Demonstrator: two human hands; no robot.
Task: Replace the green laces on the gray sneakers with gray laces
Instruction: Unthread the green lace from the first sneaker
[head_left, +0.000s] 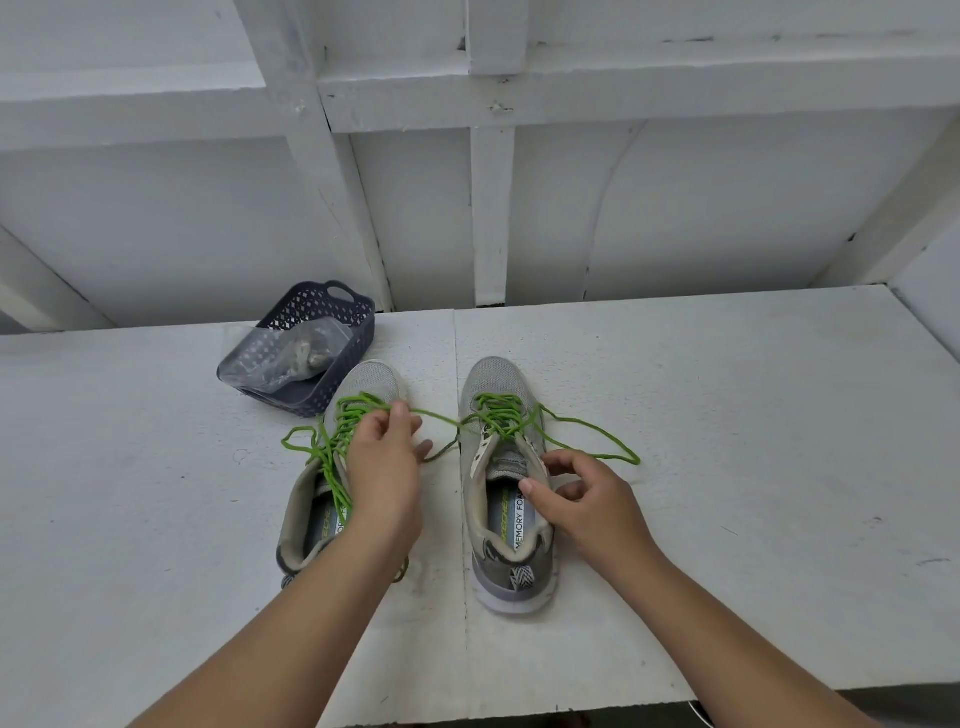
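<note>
We see two gray sneakers side by side on the white table (727, 415), toes at twelve o'clock. Our left hand (382, 462) pinches a loosened green lace (332, 441) above the left sneaker (322, 499). Our right hand (582, 499) curls its thumb and fingers round the collar of the right sneaker (504, 499), whose green lace (582, 436) trails toward three o'clock. At eleven o'clock of the left sneaker, touching its toe, sits a dark basket (343, 332) holding a clear bag (280, 358) with something gray inside, too blurred to name.
</note>
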